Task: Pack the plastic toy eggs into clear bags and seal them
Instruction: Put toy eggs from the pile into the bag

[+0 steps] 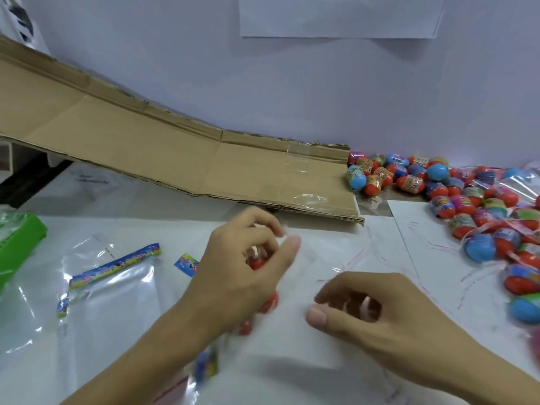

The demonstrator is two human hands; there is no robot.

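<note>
My left hand (242, 258) is at the middle of the table, its fingers curled round the top of a clear bag (305, 254). Red toy eggs (258, 263) show through the film under its palm. My right hand (359, 305) is lower right, fingers curled, thumb and forefinger pinching the same bag's thin clear edge. A big pile of loose red and blue toy eggs (438, 182) lies at the right against the wall. The eggs in the bag are mostly hidden by my left hand.
Empty clear bags with a colourful header strip (117, 266) lie at the left beside a green box (17, 238). A flattened cardboard sheet (175, 159) slopes along the back. Thin clear strips with red lines (438, 247) are scattered at the right.
</note>
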